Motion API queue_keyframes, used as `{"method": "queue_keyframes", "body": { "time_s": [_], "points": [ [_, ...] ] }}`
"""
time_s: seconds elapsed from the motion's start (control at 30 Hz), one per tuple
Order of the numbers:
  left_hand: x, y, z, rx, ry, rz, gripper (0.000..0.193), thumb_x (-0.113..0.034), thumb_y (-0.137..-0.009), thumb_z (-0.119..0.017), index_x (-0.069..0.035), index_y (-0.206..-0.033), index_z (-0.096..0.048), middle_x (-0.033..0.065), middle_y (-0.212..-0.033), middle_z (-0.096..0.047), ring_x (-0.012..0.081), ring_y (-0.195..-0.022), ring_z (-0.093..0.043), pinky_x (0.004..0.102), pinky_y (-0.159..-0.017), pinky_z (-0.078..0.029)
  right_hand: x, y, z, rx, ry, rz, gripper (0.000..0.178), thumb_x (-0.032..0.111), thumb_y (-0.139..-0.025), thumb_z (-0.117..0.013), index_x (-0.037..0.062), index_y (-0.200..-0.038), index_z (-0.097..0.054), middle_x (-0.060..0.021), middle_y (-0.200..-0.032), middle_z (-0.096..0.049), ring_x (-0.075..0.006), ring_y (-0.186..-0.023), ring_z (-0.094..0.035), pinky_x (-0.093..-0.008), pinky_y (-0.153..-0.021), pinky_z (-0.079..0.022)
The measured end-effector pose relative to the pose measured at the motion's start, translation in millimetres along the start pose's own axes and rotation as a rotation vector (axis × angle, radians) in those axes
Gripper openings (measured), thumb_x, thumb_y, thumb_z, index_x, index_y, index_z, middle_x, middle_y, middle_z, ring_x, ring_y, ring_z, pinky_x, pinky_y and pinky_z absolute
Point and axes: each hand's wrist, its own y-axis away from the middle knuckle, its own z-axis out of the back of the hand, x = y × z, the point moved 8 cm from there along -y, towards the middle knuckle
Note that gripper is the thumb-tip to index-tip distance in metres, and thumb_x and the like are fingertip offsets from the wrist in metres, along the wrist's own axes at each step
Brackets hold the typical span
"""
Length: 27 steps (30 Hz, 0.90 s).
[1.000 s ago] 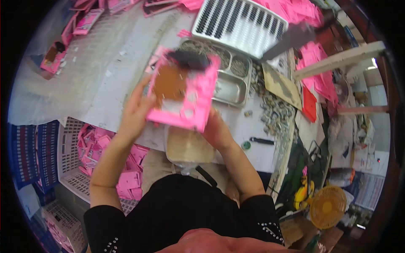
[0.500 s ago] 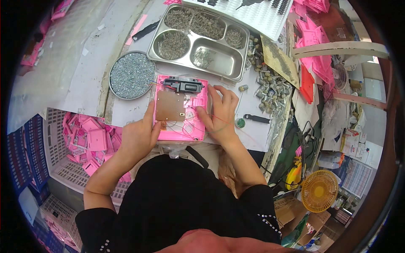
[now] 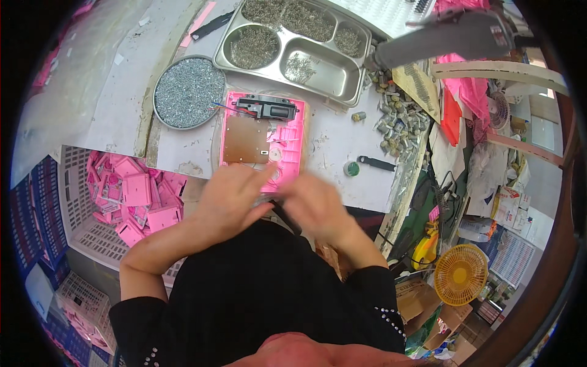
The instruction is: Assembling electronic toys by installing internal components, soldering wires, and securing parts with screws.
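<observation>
A pink plastic housing [image 3: 292, 144] lies on the table in front of me. Across its far end sits a black module [image 3: 269, 109] with thin coloured wires. A brown circuit board [image 3: 244, 139] fills its left part, beside a white round part [image 3: 275, 154]. My left hand [image 3: 232, 192] is over the housing's near left corner, thumb and index finger apart, with no held thing visible. Close by, at the near right corner, my right hand [image 3: 315, 205] is smeared by motion, so its fingers cannot be made out. Both hands cover the housing's near edge.
A round dish of small screws [image 3: 189, 92] stands left of a metal compartment tray [image 3: 290, 82] holding small metal parts. Small motors [image 3: 397, 119] lie at right, near a green round piece [image 3: 351, 169]. A dark grey elongated tool [image 3: 446, 41] juts in above. Pink parts fill a basket [image 3: 79, 208].
Both hands have left the housing's sides and come together at its near edge. The loose wires there are now mostly hidden. The dark grey tool has appeared at the upper right.
</observation>
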Motion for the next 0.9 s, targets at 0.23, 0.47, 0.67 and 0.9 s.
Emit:
{"method": "queue_keyframes", "body": {
  "time_s": [0.23,0.47,0.67,0.9],
  "points": [
    [-8,13,-3,-0.024,-0.064,-0.251,0.032,-0.015,-0.082,-0.07,-0.009,-0.113,-0.07,-0.0007,-0.086,-0.059,0.0168,-0.081,-0.061,0.0359,-0.077,-0.045,0,-14,17,-0.017,-0.151,0.03,0.049,0.03,-0.08,-0.079,0.0073,-0.121,-0.067,-0.0076,-0.1,-0.064,-0.0303,-0.092,-0.06,-0.0408,-0.079,-0.048],
    [20,34,19,-0.172,-0.146,-0.116,0.027,-0.013,-0.076,-0.079,-0.01,-0.101,-0.07,0.0002,-0.08,-0.056,0.0197,-0.071,-0.059,0.0352,-0.064,-0.043,-5,-26,-22,-0.006,0.355,0.128,0.045,0.043,-0.08,-0.077,0.0143,-0.115,-0.073,-0.0029,-0.105,-0.064,-0.0292,-0.106,-0.054,-0.0474,-0.096,-0.04],
    [53,57,27,-0.183,-0.177,0.148,0.019,-0.013,-0.078,-0.08,-0.011,-0.082,-0.061,0.0057,-0.075,-0.052,0.0271,-0.062,-0.053,0.04,-0.056,-0.039,13,-44,-45,-0.086,0.403,0.12,0.039,0.028,-0.08,-0.079,0.0115,-0.115,-0.072,-0.0012,-0.1,-0.064,-0.024,-0.099,-0.056,-0.0465,-0.093,-0.039],
    [43,100,-40,0.151,-0.04,0.157,0.018,-0.016,-0.081,-0.076,-0.009,-0.092,-0.064,0.007,-0.083,-0.06,0.0289,-0.075,-0.064,0.0419,-0.063,-0.049,28,-54,-61,-0.044,0.37,0.09,0.03,0.025,-0.074,-0.082,0.0115,-0.098,-0.069,-0.0016,-0.098,-0.063,-0.0247,-0.097,-0.057,-0.048,-0.09,-0.036]
  ]
}}
